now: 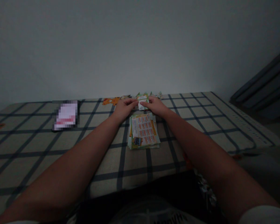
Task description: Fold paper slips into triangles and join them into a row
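A small folded printed paper (143,106), white with green edges, is between my two hands at the far side of the table. My right hand (156,105) is closed on it, thumb across its front. My left hand (125,109) is closed too, its thumb and fingertips pinching at the paper's left edge. Nearer to me lies a stack of printed sheets (144,130). The top one has rows of red and white boxes, a yellow border and a small dark picture at its lower left.
Folded papers (156,94) stand behind my hands, near the wall (140,46). A phone-like device (66,115) with a blurred screen lies at the left. The checked cloth (102,168) covers the table and bears an orange bear print (110,101). Dark folded fabric (266,77) is at the right.
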